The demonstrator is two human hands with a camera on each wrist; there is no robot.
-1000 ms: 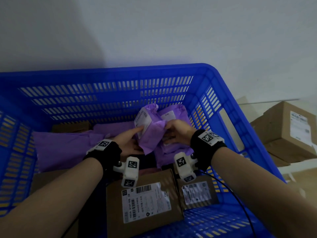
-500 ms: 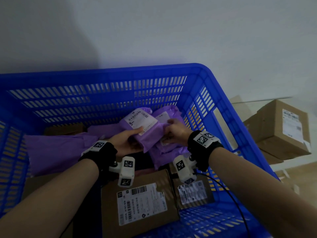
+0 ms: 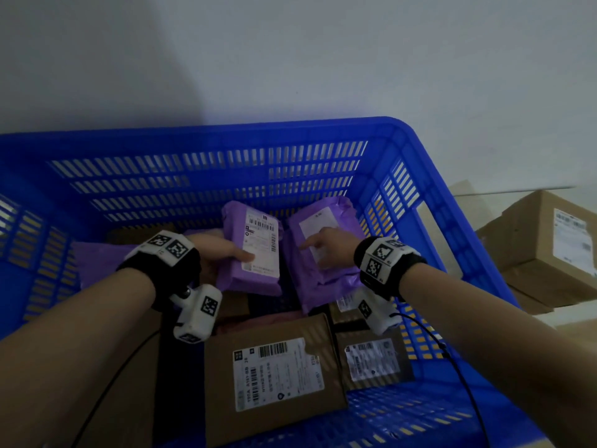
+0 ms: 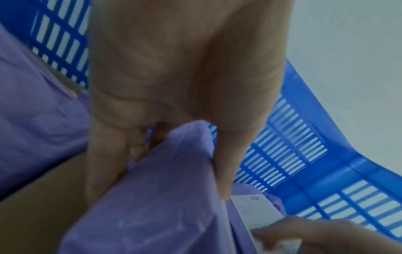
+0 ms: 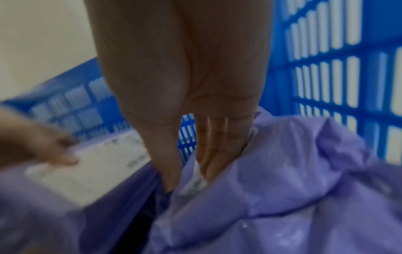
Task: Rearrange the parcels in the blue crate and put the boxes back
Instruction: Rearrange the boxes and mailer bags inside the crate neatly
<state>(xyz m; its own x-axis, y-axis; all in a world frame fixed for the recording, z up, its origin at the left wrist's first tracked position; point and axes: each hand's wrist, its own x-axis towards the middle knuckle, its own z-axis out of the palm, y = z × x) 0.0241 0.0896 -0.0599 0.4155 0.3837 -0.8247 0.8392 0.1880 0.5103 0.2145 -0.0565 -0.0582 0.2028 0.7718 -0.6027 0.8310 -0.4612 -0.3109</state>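
Observation:
The blue crate holds purple parcels and brown boxes. My left hand grips a purple parcel with its white label up, thumb on the label and fingers beneath; the left wrist view shows this hand round the purple parcel. To its right my right hand rests with straight fingers on a second purple parcel that leans near the crate's right wall. The right wrist view shows these fingers lying on the second parcel, with the thumb at its edge.
A large labelled cardboard box and a smaller one lie at the crate's near side. Another purple parcel lies at the left. More brown boxes are stacked outside, right of the crate. A plain wall stands behind.
Both hands held one purple parcel together. Now the left hand alone holds it, turned label up and shifted left, and the right hand has let go and lies on the parcel beside it.

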